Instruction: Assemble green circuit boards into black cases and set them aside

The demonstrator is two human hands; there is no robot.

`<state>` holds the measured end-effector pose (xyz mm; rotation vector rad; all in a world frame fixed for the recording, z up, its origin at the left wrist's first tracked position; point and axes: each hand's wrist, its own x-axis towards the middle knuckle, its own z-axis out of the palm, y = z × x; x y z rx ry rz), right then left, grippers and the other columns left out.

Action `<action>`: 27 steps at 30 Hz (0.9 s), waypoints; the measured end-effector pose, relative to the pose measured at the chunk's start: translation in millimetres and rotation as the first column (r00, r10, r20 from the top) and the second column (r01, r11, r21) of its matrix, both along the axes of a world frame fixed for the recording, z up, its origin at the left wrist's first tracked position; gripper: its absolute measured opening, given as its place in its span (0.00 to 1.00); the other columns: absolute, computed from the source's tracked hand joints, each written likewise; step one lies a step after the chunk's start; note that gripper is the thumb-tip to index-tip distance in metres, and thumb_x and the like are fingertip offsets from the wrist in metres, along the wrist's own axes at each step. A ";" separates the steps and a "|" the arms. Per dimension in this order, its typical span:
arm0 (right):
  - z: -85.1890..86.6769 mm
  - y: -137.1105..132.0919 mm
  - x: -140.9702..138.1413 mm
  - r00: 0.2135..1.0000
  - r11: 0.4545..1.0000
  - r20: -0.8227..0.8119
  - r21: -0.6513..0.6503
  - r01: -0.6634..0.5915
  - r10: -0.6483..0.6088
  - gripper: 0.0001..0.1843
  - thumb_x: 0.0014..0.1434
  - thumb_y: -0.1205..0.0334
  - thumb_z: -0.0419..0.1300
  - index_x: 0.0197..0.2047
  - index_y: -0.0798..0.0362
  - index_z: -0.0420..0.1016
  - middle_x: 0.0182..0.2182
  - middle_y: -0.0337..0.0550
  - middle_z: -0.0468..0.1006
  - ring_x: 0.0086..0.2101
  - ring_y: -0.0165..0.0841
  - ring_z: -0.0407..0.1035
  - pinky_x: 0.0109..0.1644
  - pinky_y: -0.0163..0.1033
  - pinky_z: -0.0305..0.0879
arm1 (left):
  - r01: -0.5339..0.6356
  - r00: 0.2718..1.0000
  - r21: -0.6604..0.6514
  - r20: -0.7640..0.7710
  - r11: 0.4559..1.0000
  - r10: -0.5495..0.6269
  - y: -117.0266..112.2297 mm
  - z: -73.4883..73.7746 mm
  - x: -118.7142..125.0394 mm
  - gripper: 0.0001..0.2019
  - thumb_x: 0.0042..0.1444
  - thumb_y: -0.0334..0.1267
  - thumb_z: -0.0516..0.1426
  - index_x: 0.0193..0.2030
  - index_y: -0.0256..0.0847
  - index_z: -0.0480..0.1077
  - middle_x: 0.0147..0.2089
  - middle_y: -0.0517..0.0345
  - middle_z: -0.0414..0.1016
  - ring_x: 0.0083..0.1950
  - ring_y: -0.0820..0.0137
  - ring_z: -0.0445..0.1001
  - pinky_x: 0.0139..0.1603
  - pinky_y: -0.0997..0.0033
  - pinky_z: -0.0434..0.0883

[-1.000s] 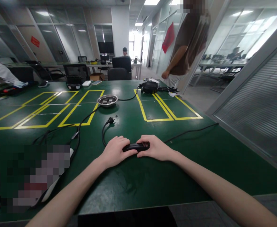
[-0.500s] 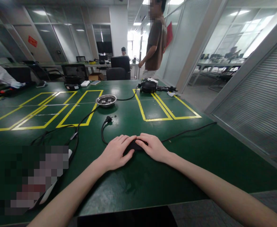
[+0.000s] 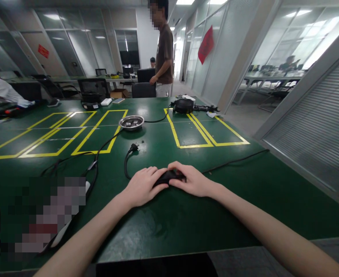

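A small black power adapter (image 3: 167, 177) lies on the green table (image 3: 187, 215) in front of me. My left hand (image 3: 142, 186) grips its left end with curled fingers. My right hand (image 3: 191, 181) covers its right end, fingers bent over the top. A black cable runs from under my left hand round to a plug (image 3: 134, 147) lying a little further back. Another thin black cable (image 3: 235, 159) leads off to the right edge of the table.
A metal dish (image 3: 131, 122) with small parts stands among yellow floor-tape rectangles (image 3: 94, 132). A black bundle of gear (image 3: 183, 105) sits at the far edge. Cables and a white power strip (image 3: 71, 215) lie at left. A person (image 3: 163, 54) stands beyond the table; chairs behind.
Both hands have closed in over the adapter, hiding more of it than a second ago. The person beyond the table has walked from right to left.
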<state>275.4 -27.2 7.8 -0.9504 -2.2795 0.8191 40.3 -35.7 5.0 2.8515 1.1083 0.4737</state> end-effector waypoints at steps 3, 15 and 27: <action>2.3 -0.1 4.3 0.991 0.991 0.078 0.073 -0.113 0.108 0.19 0.63 0.56 0.66 0.55 0.51 0.72 0.46 0.47 0.79 0.40 0.37 0.74 0.45 0.40 0.67 | 0.018 0.999 -0.101 0.041 0.995 -0.014 0.8 -0.2 -2.5 0.18 0.73 0.50 0.50 0.59 0.41 0.68 0.46 0.51 0.77 0.46 0.61 0.77 0.48 0.62 0.73; 0.8 -3.7 -1.7 1.000 0.989 -0.022 -0.147 -0.017 0.014 0.12 0.60 0.57 0.68 0.44 0.51 0.74 0.42 0.43 0.82 0.40 0.37 0.74 0.44 0.40 0.68 | 0.041 0.997 -0.072 0.073 0.997 -0.035 1.7 -5.5 -6.7 0.27 0.75 0.48 0.46 0.74 0.38 0.54 0.53 0.44 0.78 0.52 0.57 0.76 0.55 0.55 0.73; 5.1 60.3 63.9 0.376 0.744 -0.660 -0.453 0.491 -0.650 0.28 0.47 0.39 0.72 0.34 0.48 0.64 0.30 0.38 0.82 0.15 0.20 0.46 0.18 0.30 0.40 | 0.042 0.951 -0.032 0.309 0.999 -0.031 4.2 0.4 -16.5 0.23 0.70 0.38 0.54 0.71 0.44 0.62 0.62 0.46 0.75 0.61 0.58 0.73 0.63 0.51 0.71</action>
